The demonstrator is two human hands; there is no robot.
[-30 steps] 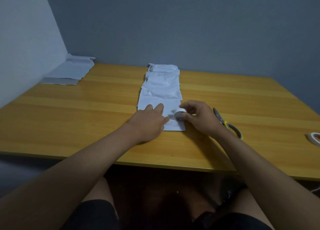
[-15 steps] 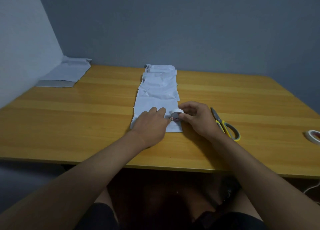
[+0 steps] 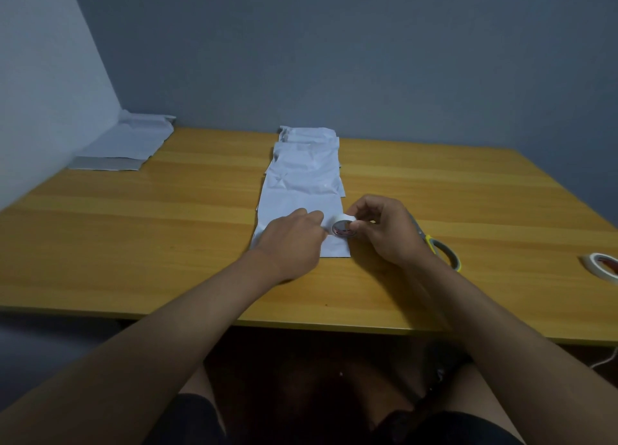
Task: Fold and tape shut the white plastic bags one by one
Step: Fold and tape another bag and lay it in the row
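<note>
The right hand (image 3: 384, 232) pinches a small white roll of tape (image 3: 343, 228) between thumb and curled fingers, holding it upright just above the near end of a white plastic bag (image 3: 301, 203). The left hand (image 3: 291, 240), just to the left of the roll and nearly touching it, lies palm down on that same bag with its fingers extended and pressed flat against the plastic; whether a fingertip holds a loose tape end cannot be told. This nearest bag lies flat on the yellow wooden table (image 3: 167, 230), under and beyond both hands. Farther out from the hands, directly behind this bag, a row of more white plastic bags (image 3: 306, 158) runs in an overlapping line toward the grey back wall (image 3: 334, 53). Just right of the right hand, partly hidden by its wrist, lies a pair of scissors with yellow and grey handles (image 3: 443, 252). Well to the right of it, at the edge of view, a second white roll of tape (image 3: 600, 265) lies flat on the table. Far off to the left of the left hand, in the back corner against the pale side wall, rests a stack of white and grey bags (image 3: 125, 145).
</note>
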